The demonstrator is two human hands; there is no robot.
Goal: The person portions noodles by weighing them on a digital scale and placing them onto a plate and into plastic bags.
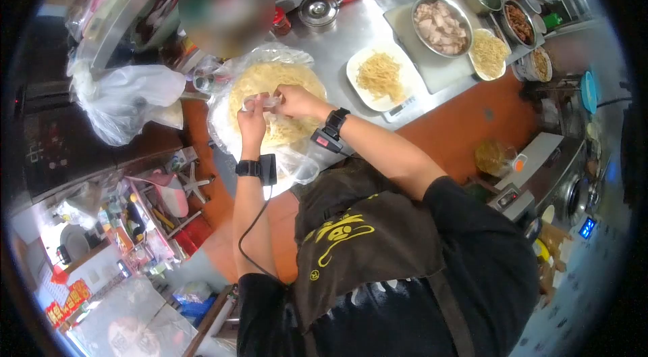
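Note:
My left hand (252, 120) and my right hand (295, 102) are close together, fingers pinched on a small strip of thin translucent plastic, seemingly a bag (270, 102), stretched between them. Below them lies a large mound of pale yellow noodles (287, 79) on a spread-out clear plastic sheet or bag (219, 124). To the right of my right hand, a white square plate (359, 92) bearing a smaller heap of noodles (379, 73) rests on what looks like a digital scale (403, 110).
Farther right are a metal bowl of pale meat pieces (442, 24), another plate of noodles (489, 53) and a bowl of brown food (519, 22). A lidded pot (318, 11) stands at the back. A white plastic bag (131, 97) hangs at left.

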